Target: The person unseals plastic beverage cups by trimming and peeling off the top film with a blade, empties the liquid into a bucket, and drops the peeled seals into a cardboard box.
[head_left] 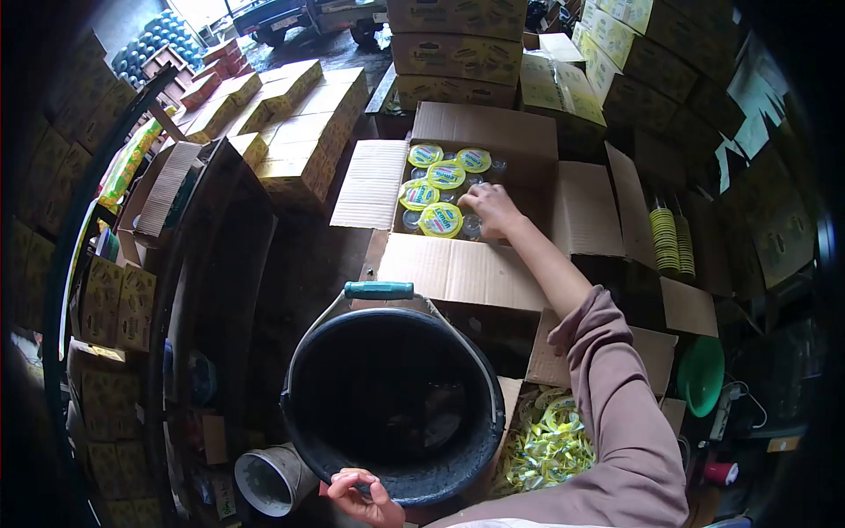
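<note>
My right hand (493, 211) reaches into an open cardboard box (484, 123), its fingers bent downward among clear plastic cups. What its fingertips grip, if anything, is hidden. Left of it, several cups with yellow printed lids (446, 174) stand in rows on top of clear cups. Below the box is a large black bucket (304, 414) with dark contents, its wire handle carrying a green grip (378, 290). By the bucket's near rim, my left hand (365, 499) is closed with fingers curled together. Anything inside it does not show.
An open carton of yellow wrappers or lids (550, 449) stands right of the bucket. A pale pail (273, 480) sits at its left. Stacked yellow cups (664, 242), a green bowl (701, 376) and a power strip (724, 412) are at right. Stacked cartons (453, 57) rise behind.
</note>
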Demonstrator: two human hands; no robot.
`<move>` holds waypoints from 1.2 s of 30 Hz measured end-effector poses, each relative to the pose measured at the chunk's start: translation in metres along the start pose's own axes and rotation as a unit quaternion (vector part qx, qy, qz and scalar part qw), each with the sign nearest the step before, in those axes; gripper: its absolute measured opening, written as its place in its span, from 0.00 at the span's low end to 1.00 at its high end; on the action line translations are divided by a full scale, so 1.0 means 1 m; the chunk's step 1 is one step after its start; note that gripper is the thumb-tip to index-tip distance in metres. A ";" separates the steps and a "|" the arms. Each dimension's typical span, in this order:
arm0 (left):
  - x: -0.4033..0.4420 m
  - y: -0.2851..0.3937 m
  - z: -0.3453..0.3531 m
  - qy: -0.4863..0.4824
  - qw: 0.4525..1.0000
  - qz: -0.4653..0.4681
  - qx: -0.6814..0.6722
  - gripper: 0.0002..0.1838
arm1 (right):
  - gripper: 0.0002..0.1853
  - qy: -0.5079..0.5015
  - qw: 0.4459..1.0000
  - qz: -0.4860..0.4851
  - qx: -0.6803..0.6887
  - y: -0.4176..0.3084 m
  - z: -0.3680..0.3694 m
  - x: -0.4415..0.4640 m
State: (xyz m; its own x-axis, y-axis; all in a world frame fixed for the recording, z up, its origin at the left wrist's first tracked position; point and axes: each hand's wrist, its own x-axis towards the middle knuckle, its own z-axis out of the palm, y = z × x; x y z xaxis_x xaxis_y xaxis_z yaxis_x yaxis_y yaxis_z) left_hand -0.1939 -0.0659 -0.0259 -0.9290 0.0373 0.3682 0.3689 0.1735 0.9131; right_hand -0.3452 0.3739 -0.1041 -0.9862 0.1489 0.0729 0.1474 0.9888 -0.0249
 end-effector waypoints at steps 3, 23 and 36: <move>0.001 0.002 0.001 -0.007 1.000 0.000 0.017 0.11 | 0.28 -0.114 0.991 0.039 0.052 -0.011 0.001 0.010; -0.002 -0.006 -0.004 -0.023 0.999 0.004 0.024 0.10 | 0.23 0.052 0.963 0.063 0.255 0.035 -0.114 -0.052; -0.010 0.002 -0.006 -0.019 0.990 0.125 -0.067 0.19 | 0.25 0.488 0.763 0.135 0.403 -0.123 -0.196 -0.312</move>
State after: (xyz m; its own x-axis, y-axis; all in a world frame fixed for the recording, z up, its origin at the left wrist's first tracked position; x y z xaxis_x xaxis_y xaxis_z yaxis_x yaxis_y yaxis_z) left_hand -0.1838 -0.0720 -0.0264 -0.8071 0.0998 0.5819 0.5865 0.0215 0.8097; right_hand -0.0408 0.2085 0.0713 -0.3444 0.6731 0.6544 -0.1472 0.6498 -0.7458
